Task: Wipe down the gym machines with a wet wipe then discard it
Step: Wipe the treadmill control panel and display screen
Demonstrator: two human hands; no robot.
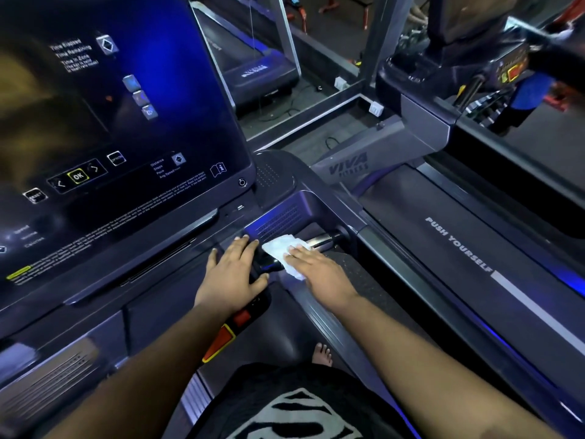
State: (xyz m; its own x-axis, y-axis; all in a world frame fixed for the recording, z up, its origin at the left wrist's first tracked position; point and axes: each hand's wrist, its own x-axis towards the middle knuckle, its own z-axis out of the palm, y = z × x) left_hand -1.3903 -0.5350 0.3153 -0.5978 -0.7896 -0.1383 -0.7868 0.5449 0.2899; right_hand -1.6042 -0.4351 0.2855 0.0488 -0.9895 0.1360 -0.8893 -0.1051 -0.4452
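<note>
We pressed the wet wipe (286, 253) (white, crumpled, folded over) onto the treadmill handlebar (323, 240) with our right hand (319, 269), fingers straight and together. Our left hand (232, 275) lay just left of it, fingers spread flat on the console (126, 289) edge.

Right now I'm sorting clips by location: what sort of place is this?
Most likely a gym: a treadmill console up close, a neighbouring treadmill belt printed PUSH YOURSELF, and a right hand pressing a wet wipe on the handlebar.
</note>
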